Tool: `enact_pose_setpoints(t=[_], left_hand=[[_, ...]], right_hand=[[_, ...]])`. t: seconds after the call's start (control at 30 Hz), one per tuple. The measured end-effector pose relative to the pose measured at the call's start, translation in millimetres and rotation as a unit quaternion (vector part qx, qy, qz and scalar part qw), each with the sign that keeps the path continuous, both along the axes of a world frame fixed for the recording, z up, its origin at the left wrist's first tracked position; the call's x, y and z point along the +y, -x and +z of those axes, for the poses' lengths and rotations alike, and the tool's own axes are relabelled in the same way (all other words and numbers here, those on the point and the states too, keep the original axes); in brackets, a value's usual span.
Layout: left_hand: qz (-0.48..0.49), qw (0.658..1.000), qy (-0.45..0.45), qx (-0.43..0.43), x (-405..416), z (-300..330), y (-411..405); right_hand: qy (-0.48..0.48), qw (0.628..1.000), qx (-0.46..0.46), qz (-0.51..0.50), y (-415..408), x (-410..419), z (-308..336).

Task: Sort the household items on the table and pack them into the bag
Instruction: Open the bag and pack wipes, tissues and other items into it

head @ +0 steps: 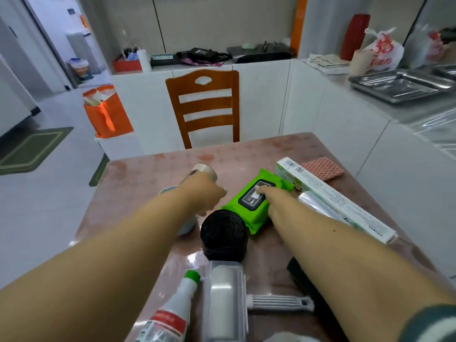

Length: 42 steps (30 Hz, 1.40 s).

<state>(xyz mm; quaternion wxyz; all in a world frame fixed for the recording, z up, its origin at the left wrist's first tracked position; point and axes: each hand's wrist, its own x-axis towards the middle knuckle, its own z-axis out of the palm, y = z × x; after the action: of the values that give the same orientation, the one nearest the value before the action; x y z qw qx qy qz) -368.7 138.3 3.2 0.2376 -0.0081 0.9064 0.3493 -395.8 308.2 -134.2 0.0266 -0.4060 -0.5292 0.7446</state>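
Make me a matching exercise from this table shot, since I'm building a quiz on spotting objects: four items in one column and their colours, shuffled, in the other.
Items:
1. wet wipes pack
2. roll of bags
3. cleaning cloth
4. long box

Colours:
A. black
B. white with small print
C. bright green with a dark lid
D. pink, textured

Pairs: 1-C, 2-A, 3-D, 4-B

The right hand rests on the wipes pack; the left hand is on a tape roll.
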Motion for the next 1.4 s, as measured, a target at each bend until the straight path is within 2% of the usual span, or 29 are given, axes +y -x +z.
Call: enact_pose_setpoints(t=[0.03,0.1,0.17,0.23,0.33,0.4,0.47,0.53,0.6,0.63,0.67,0.73,0.77,0.83,1.0,1.1,1.2,1.27,1.33,1.4], left_hand=[[0.003,1.0,-0.005,0.002,-2.9,-1.9,2.7],[0.014,1.0,0.007,0.015,-12.1,-0.7,2.0],[0.045,0.998,-0.019,0.032,-19.5,5.5,1.0],[0.064,0.991,-0.115,0.028,-25.9,18.3,-5.7],[0.039,0.944,-0.325,-0.039,-33.5,35.6,-14.3],[0.012,0.906,-0.415,-0.079,-37.9,46.7,-23.5],[0.037,0.88,-0.467,-0.08,-42.6,52.2,-27.7],[0.088,0.867,-0.487,-0.053,-51.3,54.8,-29.8],[0.146,0.858,-0.493,-0.016,-65.2,54.2,-28.4],[0.169,0.853,-0.493,-0.001,-72.4,54.2,-28.3],[0.187,0.85,-0.492,0.008,-79.0,53.8,-28.2],[0.212,0.847,-0.487,0.019,-89.7,50.3,-29.7],[0.222,0.847,-0.482,0.024,-93.0,48.1,-31.4],[0.233,0.851,-0.469,0.025,-97.7,42.4,-34.3],[0.234,0.863,-0.448,0.021,-99.2,36.1,-41.3],[0.237,0.875,-0.422,0.029,-102.2,38.2,-43.8],[0.24,0.883,-0.402,0.035,-104.6,40.9,-47.8],[0.246,0.889,-0.385,0.044,-104.8,42.4,-50.1],[0.254,0.89,-0.374,0.052,-102.2,46.8,-51.6],[0.25,0.895,-0.365,0.06,-96.3,60.3,-62.4]], right_hand=[[-0.009,1.0,-0.002,0.0,-2.5,0.3,8.8],[-0.093,0.995,-0.013,-0.026,-15.3,-1.4,39.3],[-0.166,0.983,0.035,-0.071,-25.0,2.2,75.3],[-0.149,0.974,0.155,-0.066,-35.9,-0.4,114.0],[-0.034,0.955,0.29,0.05,-48.4,-23.1,158.3],[0.012,0.946,0.288,0.145,-53.4,-44.9,178.5],[0.019,0.937,0.26,0.234,-52.1,-58.2,181.6],[-0.05,0.939,0.224,0.255,-47.0,-58.5,175.8],[-0.192,0.928,0.169,0.271,-50.0,-55.9,164.9],[-0.283,0.898,0.137,0.308,-55.5,-56.6,153.7],[-0.365,0.847,0.103,0.372,-62.5,-59.5,138.8],[-0.434,0.749,0.043,0.499,-74.1,-69.8,101.8],[-0.448,0.719,0.021,0.53,-78.8,-76.2,86.5],[-0.491,0.69,-0.014,0.532,-81.5,-84.1,67.8],[-0.522,0.713,-0.015,0.467,-78.0,-82.9,57.8],[-0.487,0.783,-0.024,0.388,-78.5,-72.0,66.6],[-0.399,0.862,-0.018,0.313,-80.9,-49.3,88.3],[-0.292,0.916,0.025,0.274,-84.9,-33.7,112.1],[-0.196,0.946,0.095,0.242,-92.9,-24.0,143.5],[-0.106,0.953,0.179,0.221,-115.1,-20.4,189.0]])
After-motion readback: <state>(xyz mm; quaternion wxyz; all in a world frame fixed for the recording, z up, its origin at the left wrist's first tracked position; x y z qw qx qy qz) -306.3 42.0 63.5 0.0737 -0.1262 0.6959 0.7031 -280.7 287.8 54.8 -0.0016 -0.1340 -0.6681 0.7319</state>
